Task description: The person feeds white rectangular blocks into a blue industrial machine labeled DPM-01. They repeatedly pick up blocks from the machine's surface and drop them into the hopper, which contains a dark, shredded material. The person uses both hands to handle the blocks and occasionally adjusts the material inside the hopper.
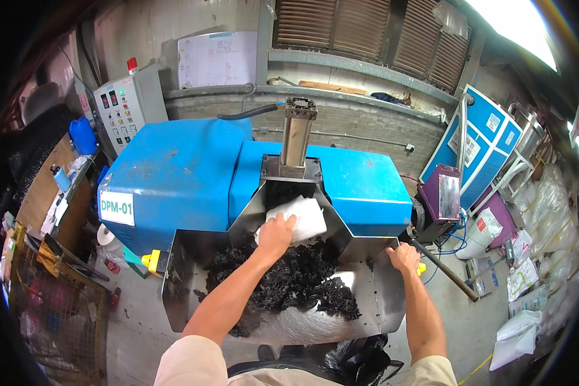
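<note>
My left hand [275,237] is closed on a white, flat-sided piece [305,217] at the throat of a metal hopper [376,293]. Whether that piece is a block, a folded sheet or a scoop I cannot tell. Under my left forearm, loose black crumbly material [289,280] is heaped on the hopper's tray. My right hand [404,257] grips the tray's upper right rim. Behind the hopper stands a large blue machine [174,167], with an upright metal cylinder [297,138] above the throat.
A grey control cabinet [125,106] with buttons stands at the back left. At the right are a purple box-shaped unit [441,192], a metal bar [447,273] and white sacks [518,338]. A black bag [357,360] lies below the tray, near my feet.
</note>
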Tool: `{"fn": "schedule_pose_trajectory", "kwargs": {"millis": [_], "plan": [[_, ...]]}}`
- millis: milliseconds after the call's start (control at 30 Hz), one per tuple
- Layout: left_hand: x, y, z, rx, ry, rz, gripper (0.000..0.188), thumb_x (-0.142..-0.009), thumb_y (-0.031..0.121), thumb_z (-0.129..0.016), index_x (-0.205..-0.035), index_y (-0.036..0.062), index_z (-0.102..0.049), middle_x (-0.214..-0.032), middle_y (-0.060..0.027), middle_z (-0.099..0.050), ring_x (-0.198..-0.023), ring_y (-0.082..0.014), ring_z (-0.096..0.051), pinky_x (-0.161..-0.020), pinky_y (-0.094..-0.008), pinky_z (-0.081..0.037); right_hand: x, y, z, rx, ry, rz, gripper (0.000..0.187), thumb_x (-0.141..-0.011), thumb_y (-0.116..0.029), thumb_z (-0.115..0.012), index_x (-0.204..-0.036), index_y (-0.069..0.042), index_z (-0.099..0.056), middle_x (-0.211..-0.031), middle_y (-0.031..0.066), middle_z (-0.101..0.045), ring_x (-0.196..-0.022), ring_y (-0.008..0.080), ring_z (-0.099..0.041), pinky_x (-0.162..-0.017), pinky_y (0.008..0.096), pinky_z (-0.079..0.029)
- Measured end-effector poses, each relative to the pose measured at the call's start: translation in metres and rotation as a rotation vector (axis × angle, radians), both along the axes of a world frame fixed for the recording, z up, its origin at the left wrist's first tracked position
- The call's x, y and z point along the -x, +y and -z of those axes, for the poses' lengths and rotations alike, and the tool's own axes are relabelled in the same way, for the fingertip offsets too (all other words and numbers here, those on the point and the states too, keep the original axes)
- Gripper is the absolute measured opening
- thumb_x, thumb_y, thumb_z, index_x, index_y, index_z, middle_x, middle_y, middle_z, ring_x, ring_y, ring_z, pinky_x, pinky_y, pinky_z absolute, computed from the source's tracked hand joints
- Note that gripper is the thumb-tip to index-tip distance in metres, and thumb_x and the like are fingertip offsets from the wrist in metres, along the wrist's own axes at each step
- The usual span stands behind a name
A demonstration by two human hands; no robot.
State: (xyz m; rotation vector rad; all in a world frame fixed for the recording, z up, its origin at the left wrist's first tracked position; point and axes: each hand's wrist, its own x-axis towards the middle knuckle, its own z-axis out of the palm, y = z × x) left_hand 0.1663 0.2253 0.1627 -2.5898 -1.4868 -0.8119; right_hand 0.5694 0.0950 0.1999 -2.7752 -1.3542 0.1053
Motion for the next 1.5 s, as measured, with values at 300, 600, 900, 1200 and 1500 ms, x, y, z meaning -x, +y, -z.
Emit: {"fn": "schedule_pose_trajectory", "kwargs": {"millis": [300,600,900,1200,1500], "plan": [[-0.006,0.015,-0.014,0.062,-0.055,-0.047,0.027,-0.102,0.014,-0.054,-0.123,0.0132,-0.070,-0.108,-0.0213,-0.067,-0.092,-0.0422,-0.074,-0.077,-0.0524,-0.062,0.002,-0.001,-0.002,-0.003,0.019,-0.001,0.055,-0.092,-0.052,-0.075,-0.121,-0.005,-0.080,-0.123,0.0221,-0.078,-0.123,0.0404,-0.070,-0.107,0.0526,-0.051],[-0.025,-0.020,0.023,0.187,-0.089,0.023,0.029,-0.101,0.011,-0.054,-0.125,0.0108,-0.070,-0.110,-0.0232,-0.067,-0.091,-0.0439,-0.075,-0.078,-0.0542,-0.062,-0.004,-0.001,0.004,-0.045,-0.017,-0.011,0.054,-0.092,-0.051,-0.076,-0.119,-0.004,-0.080,-0.121,0.0231,-0.078,-0.120,0.0404,-0.072,-0.106,0.0525,-0.052],[0.025,-0.017,-0.041,0.211,-0.153,-0.026,0.040,-0.097,0.005,-0.054,-0.134,0.0086,-0.068,-0.106,-0.0254,-0.075,-0.097,-0.0475,-0.074,-0.087,-0.0567,-0.060,-0.006,0.001,0.007,-0.038,0.005,-0.014,0.055,-0.093,-0.052,-0.075,-0.118,-0.003,-0.080,-0.122,0.0220,-0.079,-0.120,0.0387,-0.072,-0.104,0.0522,-0.053],[0.070,0.012,-0.119,0.178,-0.095,-0.034,0.023,-0.087,0.010,-0.073,-0.109,0.0102,-0.078,-0.102,-0.0238,-0.078,-0.098,-0.0432,-0.075,-0.089,-0.0518,-0.060,-0.007,0.002,0.007,-0.045,0.007,-0.034,0.054,-0.092,-0.053,-0.075,-0.117,-0.005,-0.080,-0.118,0.0222,-0.079,-0.119,0.0394,-0.073,-0.103,0.0532,-0.053],[0.042,0.016,-0.038,0.091,-0.027,0.004,0.028,-0.097,0.011,-0.061,-0.120,0.0137,-0.075,-0.105,-0.0198,-0.071,-0.092,-0.0435,-0.074,-0.080,-0.0550,-0.061,-0.005,0.006,0.007,-0.045,-0.001,-0.033,0.056,-0.091,-0.053,-0.076,-0.120,-0.005,-0.079,-0.118,0.0213,-0.079,-0.116,0.0401,-0.073,-0.102,0.0518,-0.053]]}}
